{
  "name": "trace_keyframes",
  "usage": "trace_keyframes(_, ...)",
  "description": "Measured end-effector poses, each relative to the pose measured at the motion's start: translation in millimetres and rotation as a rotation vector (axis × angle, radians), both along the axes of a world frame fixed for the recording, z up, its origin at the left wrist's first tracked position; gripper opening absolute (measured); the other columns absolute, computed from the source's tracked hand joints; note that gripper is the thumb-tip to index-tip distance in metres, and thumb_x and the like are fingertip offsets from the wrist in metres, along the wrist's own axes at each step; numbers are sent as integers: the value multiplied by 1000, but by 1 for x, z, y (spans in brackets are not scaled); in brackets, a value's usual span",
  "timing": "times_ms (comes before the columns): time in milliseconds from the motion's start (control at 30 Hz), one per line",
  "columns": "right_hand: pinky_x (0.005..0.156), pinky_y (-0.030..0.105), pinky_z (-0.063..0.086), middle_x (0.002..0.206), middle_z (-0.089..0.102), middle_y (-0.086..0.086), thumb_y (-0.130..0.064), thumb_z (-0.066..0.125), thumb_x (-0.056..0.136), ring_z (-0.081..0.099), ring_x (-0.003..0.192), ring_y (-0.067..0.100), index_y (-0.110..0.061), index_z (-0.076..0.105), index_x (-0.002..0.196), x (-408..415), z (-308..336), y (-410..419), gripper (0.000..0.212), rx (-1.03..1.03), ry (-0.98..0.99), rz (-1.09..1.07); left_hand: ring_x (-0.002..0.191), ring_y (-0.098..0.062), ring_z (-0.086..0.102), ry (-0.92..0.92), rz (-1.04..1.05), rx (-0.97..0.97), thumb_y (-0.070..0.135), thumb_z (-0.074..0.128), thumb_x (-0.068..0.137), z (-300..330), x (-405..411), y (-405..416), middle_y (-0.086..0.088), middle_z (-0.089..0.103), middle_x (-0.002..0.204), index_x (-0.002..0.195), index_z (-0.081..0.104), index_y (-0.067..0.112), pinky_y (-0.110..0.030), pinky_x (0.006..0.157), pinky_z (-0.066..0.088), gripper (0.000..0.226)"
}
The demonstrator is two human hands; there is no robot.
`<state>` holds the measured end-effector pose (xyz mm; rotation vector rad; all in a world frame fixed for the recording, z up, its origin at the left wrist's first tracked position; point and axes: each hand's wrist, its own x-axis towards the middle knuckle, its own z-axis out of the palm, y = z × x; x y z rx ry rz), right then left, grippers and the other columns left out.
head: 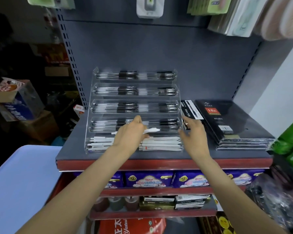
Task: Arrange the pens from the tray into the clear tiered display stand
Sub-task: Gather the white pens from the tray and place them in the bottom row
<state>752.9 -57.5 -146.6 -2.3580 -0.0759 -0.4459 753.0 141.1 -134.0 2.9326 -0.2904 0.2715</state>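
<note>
While gripping a white pen (150, 130) between curled fingers, left hand (131, 134) hovering over the front of the clear tiered display stand (91, 115), pen lying crosswise, roughly level with the second tier from the bottom. Right hand (194, 134) just off the stand's right wall, fingers loosely spread and holding nothing, near a black pen box (191, 109); contact with the stand's wall cannot be told.

Lowest tier filled with white pens (161, 143) lying sideways in a stack. Four tiers above loaded with black-and-clear pens (128, 91), also laid sideways, two groups per tier. Stand set on a grey shelf (159, 155) with a red front edge, against a grey back panel.

To the right of the stand, a stack of black diary notebooks (230, 122) with a red "18K" label. At lower left, a pale blue tray (20, 179), only partly in frame, its contents not visible. Below the shelf, purple packets (149, 180) in a row, then boxes and jars on a lower shelf. Above, hanging packaged goods (150, 6), blurred.
</note>
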Motion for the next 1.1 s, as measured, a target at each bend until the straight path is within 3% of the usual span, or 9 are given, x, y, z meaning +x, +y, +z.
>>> trace_keyframes(100, 79, 2, 39, 107, 57, 1, -12, 60, 90, 55, 91, 10, -14, 58, 126, -3, 13, 15, 36, 70, 9, 187, 96, -26, 59, 18, -36, -23, 42, 56, 90, 5, 0, 2, -4, 49, 112, 117, 61, 14, -35, 75, 48, 39)
trace_keyframes(267, 74, 18, 51, 80, 66, -10, -12, 69, 83, 63, 73, 2, -25, 66, 91, -6, 21, 36, 16, 291, 133, 428, 85, -26, 57, 105, -46, -190, 41, 63, 85, 12, -5, 3, -7, 58, 90, 94, 66, 15, -30, 64, 38, 28)
trace_keyframes(400, 66, 19, 51, 78, 66, -3, -4, 67, 83, 61, 68, 5, -27, 68, 78, -7, 22, 36, 24, 455, 98, 438, 67, -26, 56, 176, -58, -229, 46, 66, 80, 12, -4, 10, -6, 58, 70, 66, 51, 20, -29, 57, 36, 34)
trace_keyframes(533, 71, 16, 51, 87, 66, -3, -7, 74, 76, 62, 72, 5, -26, 69, 86, -10, 26, 31, 22, 414, 126, 474, 66, -24, 55, 208, -75, -215, 46, 65, 81, 11, -4, 14, 1, 51, 62, 76, 59, 15, -30, 58, 40, 32)
trace_keyframes(667, 66, 12, 51, 72, 69, -4, 0, 69, 79, 64, 64, 2, -14, 71, 81, -12, 23, 32, 14, 497, 126, 484, 68, -23, 54, 210, -91, -194, 46, 64, 82, 9, -5, 8, 2, 50, 63, 80, 62, 21, -30, 57, 38, 26)
trace_keyframes(767, 65, 11, 51, 70, 66, 0, 3, 67, 81, 63, 60, -1, -9, 69, 80, -10, 20, 29, 13, 492, 141, 426, 65, -22, 54, 217, -105, -192, 46, 64, 82, 8, -6, 8, 2, 52, 62, 69, 50, 32, -29, 53, 36, 24)
trace_keyframes(833, 65, 10, 52, 73, 66, 2, 2, 66, 81, 63, 59, -3, -11, 69, 80, -6, 17, 18, 13, 534, 142, 335, 62, -19, 52, 219, -95, -242, 45, 65, 82, 7, -5, 16, 6, 51, 61, 74, 48, 35, -29, 52, 34, 21)
trace_keyframes(967, 66, 13, 53, 74, 68, 1, 0, 67, 81, 63, 58, -3, -10, 70, 83, 0, 8, -8, 10, 555, 147, 166, 65, -21, 49, 186, -13, -464, 37, 66, 84, -2, -3, 36, -3, 57, 69, 87, 61, 15, -30, 56, 33, 23)
trace_keyframes(1100, 62, 9, 52, 71, 67, 0, 1, 66, 81, 62, 54, -4, -7, 69, 84, 3, 7, -7, 9, 551, 169, 144, 67, -18, 58, 106, 79, -677, 22, 68, 84, -5, -3, 37, -9, 67, 79, 89, 65, 9, -21, 55, 40, 14)
